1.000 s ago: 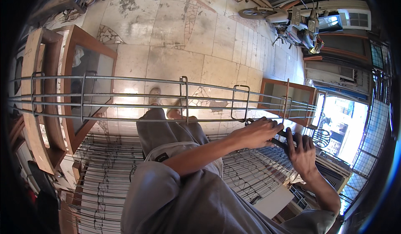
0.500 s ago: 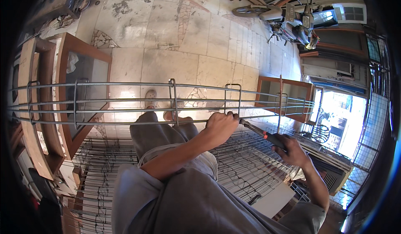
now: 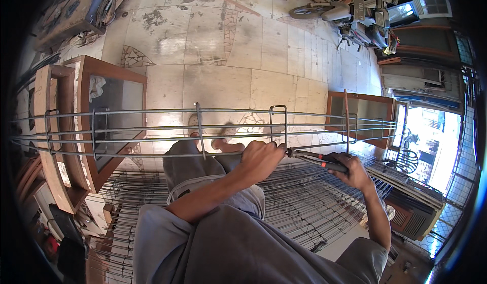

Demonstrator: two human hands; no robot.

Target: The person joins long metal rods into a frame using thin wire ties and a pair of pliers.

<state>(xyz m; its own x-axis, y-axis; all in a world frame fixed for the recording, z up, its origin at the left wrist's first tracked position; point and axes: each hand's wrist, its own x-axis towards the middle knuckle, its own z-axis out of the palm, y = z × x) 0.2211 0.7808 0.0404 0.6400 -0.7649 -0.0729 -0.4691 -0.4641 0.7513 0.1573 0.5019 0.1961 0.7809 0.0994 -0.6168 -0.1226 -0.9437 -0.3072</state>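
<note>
A long, narrow rebar cage [image 3: 132, 155] stretches across in front of me, its steel rods tied through bent wire stirrups. My left hand [image 3: 262, 161] is closed round the nearest rod, just left of a stirrup [image 3: 286, 127]. In my right hand [image 3: 355, 171] is a pair of pincers [image 3: 312, 155] with black and red-orange handles. Their jaws meet the near rod at that stirrup's lower corner, close against my left fingers. Any tie wire between the jaws is too small to make out. A rusty thin rod [image 3: 347, 114] stands across the cage beyond my right hand.
Wooden frames with glass panels [image 3: 116, 101] stand at the left, and another such frame [image 3: 368, 112] at the right. Stacked wire mesh [image 3: 299, 198] lies under and behind the cage. A motorcycle [image 3: 362, 23] is parked at the far right on the tiled floor [image 3: 213, 86].
The pincers have swung flatter and their jaws sit closer to my left hand, with the handles spread a little wider. One foot has shifted right. The whole view has moved slightly.
</note>
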